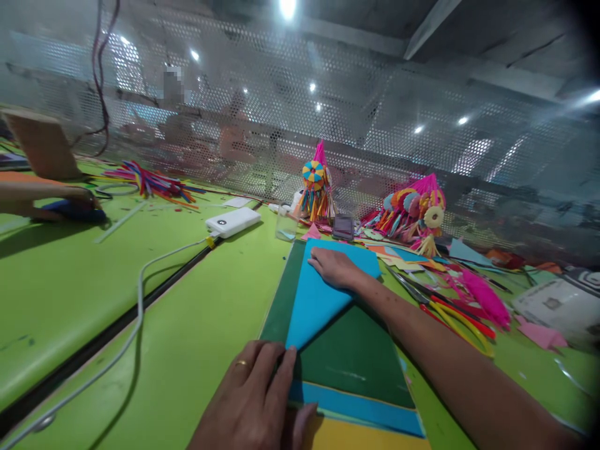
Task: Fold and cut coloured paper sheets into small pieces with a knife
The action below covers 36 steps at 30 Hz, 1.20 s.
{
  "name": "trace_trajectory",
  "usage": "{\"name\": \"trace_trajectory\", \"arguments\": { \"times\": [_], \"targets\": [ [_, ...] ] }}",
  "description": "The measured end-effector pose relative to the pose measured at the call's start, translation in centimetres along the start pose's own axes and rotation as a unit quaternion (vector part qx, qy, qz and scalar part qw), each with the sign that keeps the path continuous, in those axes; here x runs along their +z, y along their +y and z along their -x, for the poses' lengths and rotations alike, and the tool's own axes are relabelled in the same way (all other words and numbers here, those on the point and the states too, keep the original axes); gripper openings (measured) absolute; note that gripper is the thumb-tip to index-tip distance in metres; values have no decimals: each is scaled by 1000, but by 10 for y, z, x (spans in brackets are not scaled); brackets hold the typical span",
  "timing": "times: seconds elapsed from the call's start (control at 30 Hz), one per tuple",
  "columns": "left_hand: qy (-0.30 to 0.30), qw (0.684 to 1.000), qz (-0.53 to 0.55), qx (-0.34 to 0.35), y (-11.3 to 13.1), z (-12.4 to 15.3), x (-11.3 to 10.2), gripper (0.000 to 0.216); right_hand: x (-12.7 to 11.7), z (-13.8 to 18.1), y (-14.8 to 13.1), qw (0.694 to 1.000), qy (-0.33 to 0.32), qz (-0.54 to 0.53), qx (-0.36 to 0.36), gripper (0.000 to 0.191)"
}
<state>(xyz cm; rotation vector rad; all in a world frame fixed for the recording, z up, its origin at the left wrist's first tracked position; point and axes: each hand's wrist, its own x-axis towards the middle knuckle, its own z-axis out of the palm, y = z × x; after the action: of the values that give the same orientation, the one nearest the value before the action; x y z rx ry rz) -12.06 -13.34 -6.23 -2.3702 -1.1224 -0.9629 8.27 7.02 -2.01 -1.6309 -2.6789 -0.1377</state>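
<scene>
Right now a sheet of bright blue paper (314, 306), folded to a pointed shape, lies on a dark green sheet (347, 359) on the lime-green worktop (210, 300). The right hand (335, 269) rests on the blue paper's far part, fingers bent; I cannot tell whether its grip pinches anything. The left hand (255, 394) has its fingertips at the near point of the fold, and whether that grip is closed on the paper is hidden. A yellow sheet (370, 436) shows at the near edge, beside the left thumb. Yellow-handled scissors (438, 304) lie to the right, near the right forearm. Beyond the paper stand a clear cup (285, 225) and a tasselled ornament (314, 175). To the left lies a white power bank (234, 222); farther left, a co-worker's hand (79, 196) is at a dark blue object (84, 214).
</scene>
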Motion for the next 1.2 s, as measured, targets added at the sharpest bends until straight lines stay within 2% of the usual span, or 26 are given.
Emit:
{"name": "trace_trajectory", "arguments": {
  "times": [0.27, 0.5, 0.73, 1.03, 1.2],
  "targets": [
    [-14, 1000, 27, -9, -1, 2, 0, 40, -1, -3, -3, 1000, -5, 9, 4, 28],
    [-2, 999, 45, -26, 0, -1, -3, 33, -2, -2, -6, 1000, -8, 12, 14, 27],
    [-22, 999, 44, -21, -2, 0, -2, 38, -1, -2, -7, 1000, -6, 21, 15, 27],
    [-50, 996, 34, -66, 12, -8, -13, 30, 0, 2, -9, 1000, 4, 26, 13, 27],
    [-35, 995, 49, -79, 16, -9, -9, 28, 1, 3, -9, 1000, 5, 27, 14, 28]
  ]
}}
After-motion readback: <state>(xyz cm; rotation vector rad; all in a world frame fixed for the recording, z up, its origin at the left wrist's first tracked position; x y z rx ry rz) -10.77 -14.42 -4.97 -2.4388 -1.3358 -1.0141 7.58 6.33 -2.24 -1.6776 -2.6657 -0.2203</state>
